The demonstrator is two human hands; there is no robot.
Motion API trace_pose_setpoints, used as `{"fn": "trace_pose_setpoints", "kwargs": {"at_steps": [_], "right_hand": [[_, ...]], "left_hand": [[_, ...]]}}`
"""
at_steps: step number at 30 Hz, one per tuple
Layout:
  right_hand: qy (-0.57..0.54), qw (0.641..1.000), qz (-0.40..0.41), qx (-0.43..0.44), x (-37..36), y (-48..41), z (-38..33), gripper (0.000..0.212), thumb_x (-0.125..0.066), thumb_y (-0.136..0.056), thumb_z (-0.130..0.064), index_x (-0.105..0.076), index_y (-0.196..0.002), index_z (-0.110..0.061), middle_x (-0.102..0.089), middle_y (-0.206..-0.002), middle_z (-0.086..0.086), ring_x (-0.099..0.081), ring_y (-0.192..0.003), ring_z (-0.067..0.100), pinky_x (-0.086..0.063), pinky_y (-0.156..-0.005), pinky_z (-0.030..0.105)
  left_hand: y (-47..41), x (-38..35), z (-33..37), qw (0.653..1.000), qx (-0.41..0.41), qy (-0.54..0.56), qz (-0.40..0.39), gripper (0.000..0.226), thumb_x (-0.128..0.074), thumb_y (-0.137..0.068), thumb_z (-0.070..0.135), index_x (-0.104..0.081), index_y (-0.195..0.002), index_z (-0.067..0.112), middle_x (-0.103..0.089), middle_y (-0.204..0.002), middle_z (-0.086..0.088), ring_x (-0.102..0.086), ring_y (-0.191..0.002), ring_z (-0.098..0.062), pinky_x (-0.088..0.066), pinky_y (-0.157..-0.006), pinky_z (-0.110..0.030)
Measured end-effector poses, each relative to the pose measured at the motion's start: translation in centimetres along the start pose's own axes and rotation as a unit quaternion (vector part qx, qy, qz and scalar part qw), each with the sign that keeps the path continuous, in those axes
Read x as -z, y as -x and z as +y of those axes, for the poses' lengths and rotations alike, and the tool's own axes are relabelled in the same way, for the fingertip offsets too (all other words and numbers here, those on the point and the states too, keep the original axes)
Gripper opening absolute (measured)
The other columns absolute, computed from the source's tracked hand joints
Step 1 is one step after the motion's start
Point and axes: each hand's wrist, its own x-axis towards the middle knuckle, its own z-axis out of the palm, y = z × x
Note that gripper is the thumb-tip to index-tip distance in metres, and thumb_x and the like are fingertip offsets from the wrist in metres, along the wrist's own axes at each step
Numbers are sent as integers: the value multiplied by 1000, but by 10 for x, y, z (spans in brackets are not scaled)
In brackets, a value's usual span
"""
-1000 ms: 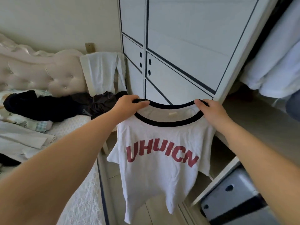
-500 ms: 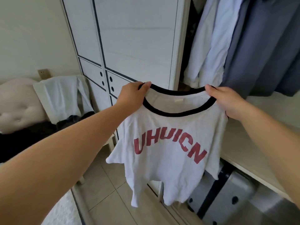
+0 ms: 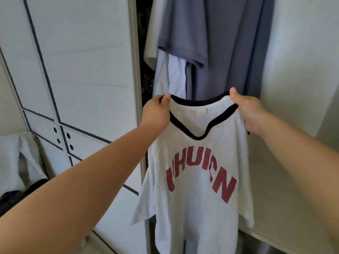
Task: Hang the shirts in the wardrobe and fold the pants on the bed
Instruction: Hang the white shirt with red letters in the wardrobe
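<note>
White T-shirt [image 3: 198, 208] with red letters hangs from both my hands, front facing me, just right of wardrobe door [image 3: 82, 70]. Left hand [image 3: 156, 112] pinches black collar [image 3: 198, 137] at one shoulder, thumb on top; right hand [image 3: 247, 110] grips collar at other shoulder. Grey-blue shirt [image 3: 220, 43] and pale shirt [image 3: 170, 77] hang just behind.

Human arms: forearms [image 3: 95, 178] bare to frame edge; left grip [image 3: 156, 114], right grip [image 3: 247, 112] bare hands.
</note>
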Motion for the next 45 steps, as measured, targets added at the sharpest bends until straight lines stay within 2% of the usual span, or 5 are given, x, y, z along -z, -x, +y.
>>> {"fn": "trace_pose_setpoints", "kwargs": {"at_steps": [10, 19, 27, 38, 45], "right_hand": [[-98, 984, 134, 59, 73, -77, -83, 41, -49, -91, -54, -55, -80, -15, -59, -76, 1, -59, -69, 17, -48, -58, 27], [-89, 979, 155, 97, 153, -154, -132, 39, -52, -89, -54, -56, -76, -18, -65, -94, 5, -62, -95, 26, -49, -93, 41], [-7, 984, 153, 91, 177, -198, -126, 37, -50, -92, -47, -58, -92, -11, -62, -113, 14, -58, -107, 32, -44, -99, 44], [320, 920, 186, 127, 193, -224, -90, 48, -39, -98, -39, -62, -90, 3, -59, -88, 13, -55, -85, 27, -39, -74, 31], [307, 902, 277, 122, 201, -242, -77, 47, -35, -100, -40, -60, -79, -6, -59, -80, 9, -55, -79, 26, -42, -71, 33]], "left_hand": [[-75, -89, 117, 993, -36, 111, -4, 36, -39, -99, 35, -58, -88, 6, -58, -85, -9, -52, -82, -24, -47, -79, -37], [-145, -168, 183, 977, -80, 199, 1, 39, -40, -99, 38, -34, -68, 15, -35, -65, -4, -36, -65, -19, -32, -62, -31], [-183, -224, 186, 979, -67, 186, -45, 31, -39, -100, 28, -59, -93, 6, -52, -82, -11, -49, -76, -21, -40, -69, -33], [-234, -241, 152, 953, -263, -127, 79, 30, -36, -100, 40, -57, -104, 19, -60, -96, -5, -58, -85, -31, -47, -70, -38], [-272, -244, 138, 896, -386, -186, 113, 32, -34, -99, 42, -57, -102, 19, -61, -96, -3, -58, -80, -33, -38, -64, -33]]}}
